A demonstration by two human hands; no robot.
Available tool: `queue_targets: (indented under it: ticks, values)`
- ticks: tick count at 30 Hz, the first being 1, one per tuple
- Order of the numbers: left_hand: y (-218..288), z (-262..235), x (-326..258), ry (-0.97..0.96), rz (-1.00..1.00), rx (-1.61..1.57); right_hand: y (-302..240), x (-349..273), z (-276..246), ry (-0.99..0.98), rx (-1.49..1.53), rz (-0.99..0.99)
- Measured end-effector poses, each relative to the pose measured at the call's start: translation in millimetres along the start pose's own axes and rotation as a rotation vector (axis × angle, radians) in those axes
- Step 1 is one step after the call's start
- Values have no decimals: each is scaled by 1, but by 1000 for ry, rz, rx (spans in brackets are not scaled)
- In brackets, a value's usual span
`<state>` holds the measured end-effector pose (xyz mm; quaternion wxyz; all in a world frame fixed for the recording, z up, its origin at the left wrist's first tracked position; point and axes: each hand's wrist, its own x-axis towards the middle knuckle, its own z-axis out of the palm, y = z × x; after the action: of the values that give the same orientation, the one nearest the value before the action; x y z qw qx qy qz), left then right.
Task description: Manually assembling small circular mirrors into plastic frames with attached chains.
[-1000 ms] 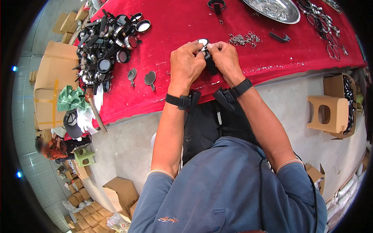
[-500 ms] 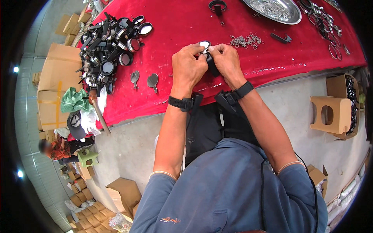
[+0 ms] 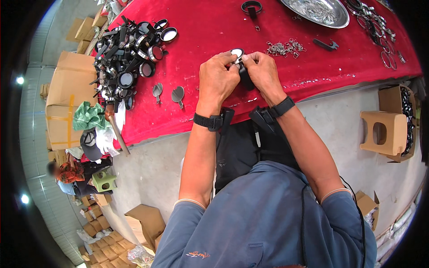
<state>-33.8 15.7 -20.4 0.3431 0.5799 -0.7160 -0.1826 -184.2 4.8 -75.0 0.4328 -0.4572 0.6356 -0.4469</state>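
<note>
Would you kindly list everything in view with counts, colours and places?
table: one, red, across top
round part: one, black and white, held centrally
piled parts: many, black and silver, table's left
flat discs: two, grey, right of piled parts
metal clips: many, silver, table's middle
tool: one, black, right of metal clips
tabbed ring: one, black, table's far side
dish: one, silver, table's far right
rings: several, black and silver, table's right
boxes: many, brown, both sides
stools: two, brown and green, floor
cap: one, dark, left
other person: at least one, orange top, far left
shirt: one, blue, bottom
wristbands: two, black, both wrists
left hand: one, bare, centre
right hand: one, bare, centre
</note>
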Motion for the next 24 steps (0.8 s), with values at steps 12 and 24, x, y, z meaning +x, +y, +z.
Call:
queue_targets:
  ticks: [12,24]
  values:
    - [3,-1,2,-18,-61,-46,-4,-3,-2,-5,1,-30]
    - [5,3,1,26,-31,44,-6,-9,-1,7,6,-48]
